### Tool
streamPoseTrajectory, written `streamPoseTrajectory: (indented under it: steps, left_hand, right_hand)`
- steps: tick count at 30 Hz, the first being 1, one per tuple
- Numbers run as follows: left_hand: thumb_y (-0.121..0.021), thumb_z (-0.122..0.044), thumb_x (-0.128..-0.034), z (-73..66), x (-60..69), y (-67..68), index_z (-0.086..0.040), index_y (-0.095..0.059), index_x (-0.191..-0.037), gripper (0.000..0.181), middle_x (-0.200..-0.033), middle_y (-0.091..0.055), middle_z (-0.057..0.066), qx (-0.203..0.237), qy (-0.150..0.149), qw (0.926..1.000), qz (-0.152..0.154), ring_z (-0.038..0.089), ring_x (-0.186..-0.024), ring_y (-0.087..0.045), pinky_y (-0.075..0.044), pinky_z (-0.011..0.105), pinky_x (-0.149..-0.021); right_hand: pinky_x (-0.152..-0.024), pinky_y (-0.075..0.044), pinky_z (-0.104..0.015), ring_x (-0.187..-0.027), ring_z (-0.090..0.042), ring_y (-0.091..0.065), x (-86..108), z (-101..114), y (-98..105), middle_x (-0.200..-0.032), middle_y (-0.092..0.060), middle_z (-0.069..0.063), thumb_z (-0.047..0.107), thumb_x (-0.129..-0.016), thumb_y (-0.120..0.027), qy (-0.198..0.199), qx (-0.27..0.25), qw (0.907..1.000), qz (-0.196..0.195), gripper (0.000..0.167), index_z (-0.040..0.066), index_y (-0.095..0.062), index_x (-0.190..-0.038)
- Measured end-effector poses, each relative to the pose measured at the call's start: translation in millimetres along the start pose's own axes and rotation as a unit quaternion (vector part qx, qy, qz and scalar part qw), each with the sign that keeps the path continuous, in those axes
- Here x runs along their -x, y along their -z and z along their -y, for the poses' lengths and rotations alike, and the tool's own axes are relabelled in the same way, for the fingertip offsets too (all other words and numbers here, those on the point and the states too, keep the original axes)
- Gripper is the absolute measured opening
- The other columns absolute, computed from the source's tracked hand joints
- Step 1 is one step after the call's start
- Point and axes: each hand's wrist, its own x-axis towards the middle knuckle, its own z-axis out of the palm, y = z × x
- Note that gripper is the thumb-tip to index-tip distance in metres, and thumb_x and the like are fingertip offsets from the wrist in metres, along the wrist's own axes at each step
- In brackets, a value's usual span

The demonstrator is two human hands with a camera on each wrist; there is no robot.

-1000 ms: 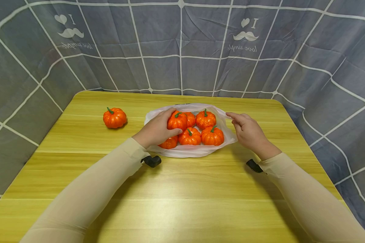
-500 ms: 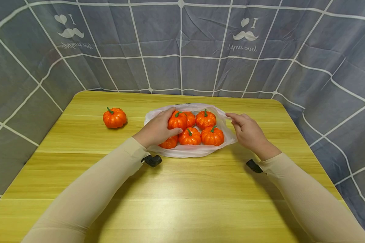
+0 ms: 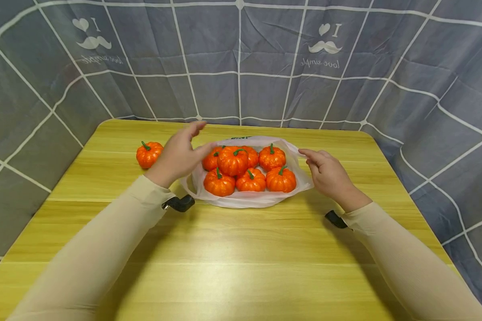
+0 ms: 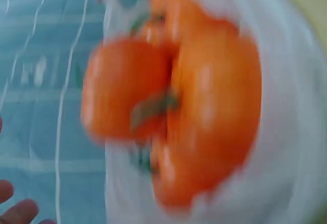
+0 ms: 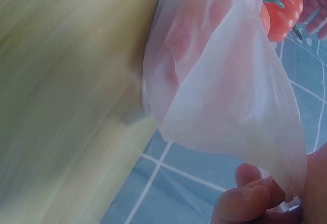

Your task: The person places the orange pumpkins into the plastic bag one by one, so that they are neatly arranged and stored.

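Note:
A white plastic bag lies with its mouth spread wide, and several small orange pumpkins with green stems sit inside. One pumpkin rests on top of the others at the bag's left half. My left hand is off to the left of that pile, fingers spread and holding nothing; the left wrist view is blurred. My right hand pinches the bag's right edge between thumb and fingers, as the right wrist view shows with the fingers gathered on the plastic. A lone pumpkin stands left of the bag, partly behind my left hand.
Everything lies on a wooden table with a yellowish grain. A grey-blue curtain with white lines hangs behind the table and along both sides. Dark wrist mounts show below the hands.
My left hand has let go of the top pumpkin and moved left, out of the bag. That pumpkin stays on the pile. The right hand has kept its hold on the bag's edge.

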Motion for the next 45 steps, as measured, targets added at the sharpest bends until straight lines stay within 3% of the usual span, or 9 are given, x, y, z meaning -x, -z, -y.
streamPoseTrajectory:
  steps: [4,7,9,13,18,22,26,32,45]
  left_hand:
    - [-0.068,-0.046,-0.0999,33.5,-2.6,25.7,-0.013,-0.026,-0.167,0.086,-0.171,-0.030,0.016,-0.030,0.052,0.9959,-0.068,0.042,-0.155,-0.033,-0.030,0.063,-0.125]
    - [-0.070,-0.049,-0.0973,61.9,-2.3,38.5,-0.010,-0.014,-0.169,0.099,-0.174,-0.015,0.020,-0.049,0.097,0.9903,-0.086,0.045,-0.158,-0.023,-0.026,0.066,-0.126]
    - [-0.071,-0.052,-0.0955,79.6,-1.4,43.5,-0.007,-0.005,-0.169,0.109,-0.175,-0.007,0.023,-0.053,0.124,0.9877,-0.080,0.048,-0.158,-0.018,-0.024,0.067,-0.126]
    - [-0.071,-0.063,-0.0913,104.8,1.4,46.8,-0.006,0.007,-0.168,0.124,-0.173,-0.001,0.029,-0.044,0.179,0.9819,-0.043,0.054,-0.155,-0.021,-0.024,0.070,-0.124]
    - [-0.073,-0.058,-0.0914,124.1,4.3,45.2,-0.004,0.011,-0.167,0.125,-0.169,-0.013,0.035,-0.021,0.222,0.9749,-0.004,0.055,-0.146,-0.033,-0.030,0.068,-0.122]
    - [-0.073,-0.053,-0.0934,133.9,6.0,44.1,0.001,-0.002,-0.166,0.115,-0.161,-0.029,0.037,-0.009,0.237,0.9713,0.016,0.053,-0.140,-0.039,-0.034,0.065,-0.121]
    - [-0.072,-0.054,-0.0945,138.9,6.0,42.6,0.003,-0.015,-0.164,0.106,-0.157,-0.036,0.036,-0.010,0.233,0.9723,0.022,0.051,-0.138,-0.041,-0.035,0.063,-0.121]
    - [-0.070,-0.054,-0.0958,140.3,5.1,38.4,0.003,-0.014,-0.164,0.105,-0.157,-0.036,0.037,-0.005,0.231,0.9727,0.023,0.052,-0.140,-0.041,-0.035,0.063,-0.121]
    - [-0.067,-0.053,-0.0977,140.1,7.0,35.5,0.002,-0.009,-0.165,0.104,-0.156,-0.037,0.037,-0.004,0.232,0.9727,0.015,0.052,-0.138,-0.042,-0.035,0.063,-0.120]
  right_hand:
    - [-0.100,-0.052,-0.058,-0.109,-0.039,-0.063,-0.2,-0.4,-0.5,-0.120,-0.068,-0.024,0.009,-0.111,-0.045,-0.001,0.000,1.0000,0.001,0.039,0.006,-0.061,-0.147]
    - [-0.100,-0.052,-0.058,-0.109,-0.039,-0.063,0.0,-0.9,-0.5,-0.120,-0.068,-0.024,0.009,-0.111,-0.045,-0.002,0.001,1.0000,0.000,0.039,0.006,-0.061,-0.147]
    - [-0.098,-0.052,-0.058,-0.107,-0.039,-0.063,0.3,-1.2,-0.3,-0.119,-0.068,-0.024,0.009,-0.111,-0.046,-0.001,0.001,1.0000,-0.001,0.039,0.006,-0.061,-0.147]
    - [-0.096,-0.052,-0.057,-0.104,-0.038,-0.062,0.7,-1.3,-0.1,-0.117,-0.068,-0.024,0.009,-0.111,-0.046,-0.001,-0.001,1.0000,-0.003,0.039,0.006,-0.061,-0.146]
    - [-0.093,-0.052,-0.055,-0.102,-0.037,-0.061,0.5,-1.6,-1.3,-0.116,-0.067,-0.024,0.009,-0.111,-0.046,-0.001,-0.005,1.0000,-0.002,0.039,0.006,-0.061,-0.146]
    - [-0.096,-0.052,-0.057,-0.105,-0.038,-0.061,0.7,-2.0,-1.7,-0.120,-0.068,-0.025,0.008,-0.110,-0.046,-0.003,-0.005,1.0000,0.000,0.039,0.006,-0.061,-0.147]
    - [-0.100,-0.051,-0.059,-0.110,-0.040,-0.062,1.0,-2.1,-1.3,-0.123,-0.067,-0.025,0.008,-0.111,-0.045,-0.007,-0.003,1.0000,0.003,0.040,0.006,-0.060,-0.147]
    - [-0.106,-0.049,-0.060,-0.117,-0.042,-0.062,1.4,-2.6,-0.5,-0.126,-0.067,-0.026,0.008,-0.111,-0.044,-0.010,-0.004,0.9999,0.007,0.040,0.005,-0.060,-0.147]
    - [-0.104,-0.050,-0.059,-0.114,-0.040,-0.062,-0.4,-3.2,-3.3,-0.123,-0.068,-0.025,0.008,-0.111,-0.044,-0.010,-0.003,0.9999,0.010,0.040,0.006,-0.060,-0.147]
